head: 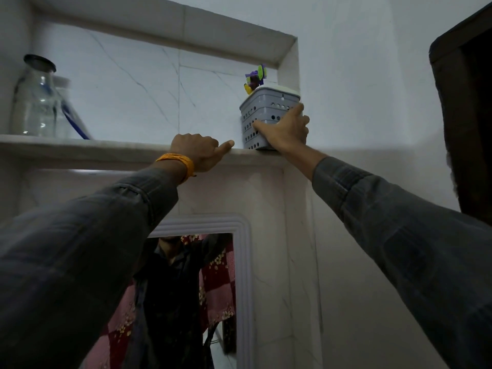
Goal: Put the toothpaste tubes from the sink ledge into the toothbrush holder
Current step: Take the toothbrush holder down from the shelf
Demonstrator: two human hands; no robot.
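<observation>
The right hand [286,129] is reaching up to the grey perforated plastic toothbrush holder [266,113], which is standing upright at the right end of the white marble niche shelf [80,149], close against the niche's right wall. Its grip is lying spread over the holder's front and right faces, thumb across the front and fingers wrapping the far corner, so it is clasping the holder and nothing else. The left hand [198,150] is resting loosely curled on the shelf edge just left of the holder, with one finger pointing toward its base; this grip is carrying nothing that can be seen. Purple and green plastic toothbrush heads [255,78] are projecting above the holder's rim at its left rear. No toothpaste tubes are appearing in this view, and the sink ledge is lying outside it. The step in hand is judged to be taking the holder down, or steadying it, so that the tubes can be loaded. Doing this well is calling for a firm clasp low on the body, a level lift clear of the shelf lip, and no tilting that would spill the brushes. A clear glass bottle with a dark rim [37,99] is standing well apart at the shelf's left end, and a white-framed mirror [242,262] is hanging below.
</observation>
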